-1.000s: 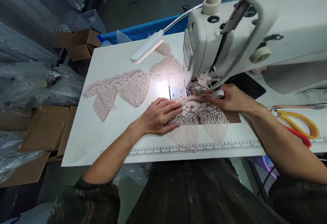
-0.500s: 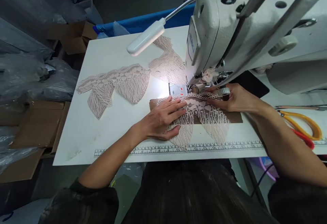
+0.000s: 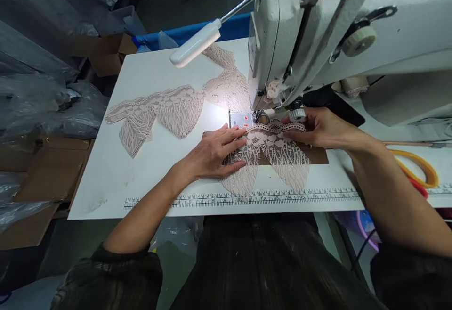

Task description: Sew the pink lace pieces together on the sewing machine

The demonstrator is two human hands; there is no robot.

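- I'm feeding the lace piece (image 3: pixel 271 154) under the sewing machine (image 3: pixel 318 41), its top edge lying at the presser foot, the rest on the white table (image 3: pixel 116 178).
- My left hand (image 3: pixel 212 154) is lying open and flat, pressing the lace down; my right hand (image 3: pixel 318 128) is pinching its edge.
- Next, I judge, I'm needing an even pull to keep the edge straight.
- Since the earlier frame, both hands and the lace are sitting slightly further left.

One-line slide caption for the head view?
Left hand flattens pink lace while right hand pinches its edge at the sewing machine needle.
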